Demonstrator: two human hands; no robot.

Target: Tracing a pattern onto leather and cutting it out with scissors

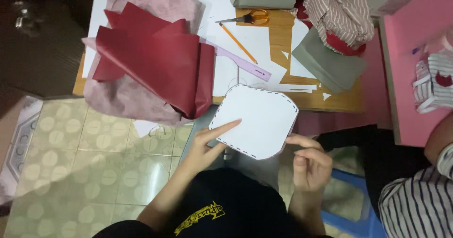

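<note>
- White, rounded-corner paper template (255,120) with a dashed line drawn round its edge sits at the centre of the view, held over the near edge of the wooden counter (339,101).
- The left hand (207,146) grasps its 8 o'clock edge, index finger laid flat on top.
- The right hand (309,165) pinches its 4 o'clock corner, other fingers loosely curled.
- The dashed outline looks complete; a thin layer beneath the paper shows no cutting or sewing yet, as far as I can judge.
- At 11 o'clock lies crumpled dark red leatherette (155,58); at 12 o'clock, a lilac plastic ruler (243,64), an orange pencil (238,43) and orange-handled scissors (247,17).
- The underlying layer is mostly hidden; a person's striped sleeve (417,205) at 4 o'clock is cut off.
</note>
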